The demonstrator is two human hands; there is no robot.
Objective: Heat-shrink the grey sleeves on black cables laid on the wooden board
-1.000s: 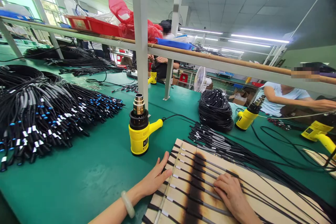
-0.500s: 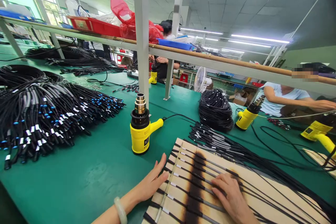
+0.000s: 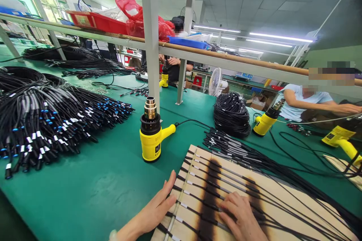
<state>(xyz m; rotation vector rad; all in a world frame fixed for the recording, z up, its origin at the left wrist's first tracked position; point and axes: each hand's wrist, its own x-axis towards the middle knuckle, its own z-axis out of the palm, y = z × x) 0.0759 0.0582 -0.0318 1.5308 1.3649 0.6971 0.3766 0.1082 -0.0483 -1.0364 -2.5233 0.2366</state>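
Note:
A wooden board (image 3: pixel 189 154) with dark scorch bands bears a row of black cables (image 3: pixel 195 190) with white labels and grey sleeves, laid side by side under a thin rod near its left edge. My left hand (image 3: pixel 157 207) is open beside that edge, fingers stretched and thumb apart, its fingertips by the cable ends. Over the middle of the board, my right hand (image 3: pixel 240 211) has its fingers bent and closed on one of the cables; its palm side is hidden. A yellow heat gun (image 3: pixel 151 141) stands nozzle up on the green table behind the board.
Bundled cables (image 3: pixel 56 120) cover the left of the table. A coiled cable bundle (image 3: pixel 232 115) and more loose cables lie behind the board. Further heat guns (image 3: pixel 264 122) stand to the right. A post (image 3: pixel 151 45) holds up a shelf. Co-workers sit across and at right.
My right hand has slid a little left and down over the cables. My left hand has shifted slightly down, still stretched out. The view has tilted slightly.

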